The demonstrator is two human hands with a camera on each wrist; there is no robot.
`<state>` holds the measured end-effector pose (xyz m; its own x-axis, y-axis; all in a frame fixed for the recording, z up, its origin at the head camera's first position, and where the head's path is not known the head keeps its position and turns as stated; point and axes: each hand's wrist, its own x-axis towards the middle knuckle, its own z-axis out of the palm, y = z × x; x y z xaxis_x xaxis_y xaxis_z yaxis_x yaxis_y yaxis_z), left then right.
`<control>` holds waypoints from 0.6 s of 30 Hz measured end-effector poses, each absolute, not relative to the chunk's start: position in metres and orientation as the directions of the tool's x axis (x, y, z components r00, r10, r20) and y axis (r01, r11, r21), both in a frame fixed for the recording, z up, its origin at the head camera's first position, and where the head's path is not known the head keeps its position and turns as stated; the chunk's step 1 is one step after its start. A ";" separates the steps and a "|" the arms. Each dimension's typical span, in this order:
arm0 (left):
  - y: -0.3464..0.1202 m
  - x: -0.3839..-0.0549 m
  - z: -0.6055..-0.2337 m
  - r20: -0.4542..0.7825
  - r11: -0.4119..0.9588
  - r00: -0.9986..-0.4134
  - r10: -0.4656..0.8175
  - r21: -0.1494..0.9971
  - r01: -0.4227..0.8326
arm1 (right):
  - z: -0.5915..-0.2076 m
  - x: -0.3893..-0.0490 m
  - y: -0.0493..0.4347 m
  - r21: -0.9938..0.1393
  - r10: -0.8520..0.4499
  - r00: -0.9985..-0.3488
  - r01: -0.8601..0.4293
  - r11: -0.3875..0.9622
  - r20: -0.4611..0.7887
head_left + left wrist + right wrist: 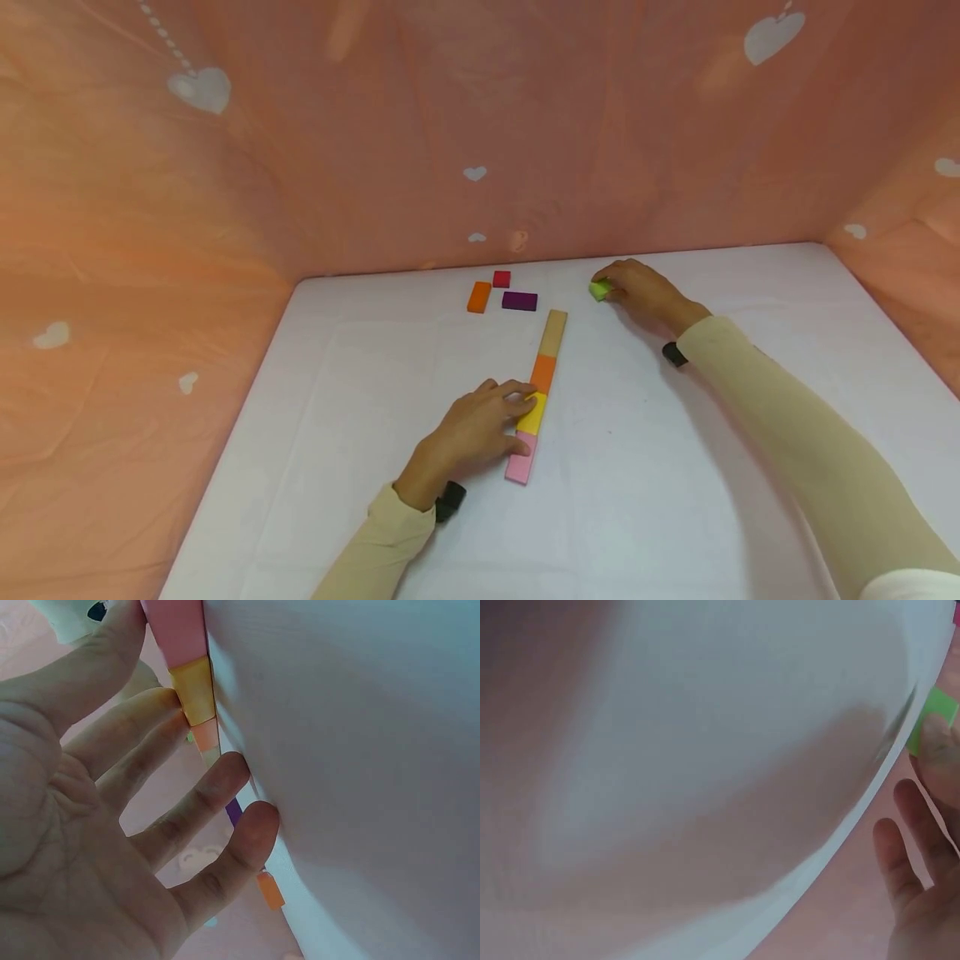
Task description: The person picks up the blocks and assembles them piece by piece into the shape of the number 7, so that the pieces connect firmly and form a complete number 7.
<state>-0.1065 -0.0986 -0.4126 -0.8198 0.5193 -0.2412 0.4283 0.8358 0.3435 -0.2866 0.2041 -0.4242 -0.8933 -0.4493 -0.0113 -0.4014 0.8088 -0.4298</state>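
A straight row of flat blocks lies on the white table. From far to near come a tan block (553, 332), an orange block (543, 374), a yellow block (532, 417) and a pink block (520, 465), end to end. My left hand (474, 429) rests along the row's left side with loosely spread fingers. Its thumb is at the pink block and its fingertips at the yellow one, as the left wrist view also shows. Beyond the row to the right, my right hand (647, 295) pinches a light green block (599, 289) between thumb and fingers.
Left of the row's far end lie a loose orange block (479, 297), a red block (502, 279) and a purple block (520, 301). The white tabletop (360, 400) ends at the back against an orange cloth (600, 150) with pale hearts.
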 end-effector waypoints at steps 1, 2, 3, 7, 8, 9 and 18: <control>-0.099 -0.107 -0.413 -0.243 0.837 -0.821 0.517 0.344 0.425 | -0.424 -0.286 0.204 -0.438 -0.450 -0.893 -0.402 0.804 -0.008; -0.099 -0.107 -0.413 -0.244 0.838 -0.822 0.515 0.346 0.422 | -0.424 -0.285 0.203 -0.445 -0.450 -0.893 -0.401 0.801 -0.005; -0.099 -0.106 -0.413 -0.246 0.839 -0.822 0.513 0.346 0.420 | -0.424 -0.284 0.202 -0.450 -0.450 -0.893 -0.401 0.798 -0.003; -0.098 -0.106 -0.413 -0.249 0.842 -0.824 0.509 0.346 0.415 | -0.423 -0.283 0.199 -0.454 -0.447 -0.895 -0.396 0.798 -0.006; -0.098 -0.106 -0.413 -0.249 0.841 -0.824 0.509 0.346 0.415 | -0.423 -0.283 0.198 -0.454 -0.447 -0.895 -0.395 0.799 -0.008; -0.098 -0.106 -0.413 -0.249 0.842 -0.824 0.509 0.345 0.415 | -0.424 -0.284 0.198 -0.452 -0.448 -0.894 -0.396 0.799 -0.008; -0.098 -0.107 -0.414 -0.242 0.840 -0.823 0.514 0.339 0.425 | -0.423 -0.286 0.192 -0.459 -0.473 -0.880 -0.437 0.773 0.040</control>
<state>-0.1070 -0.0983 -0.4135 -0.8227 0.5142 -0.2423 0.4250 0.8395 0.3385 -0.2858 0.1924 -0.4231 -0.8799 -0.4734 0.0403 -0.4371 0.7733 -0.4593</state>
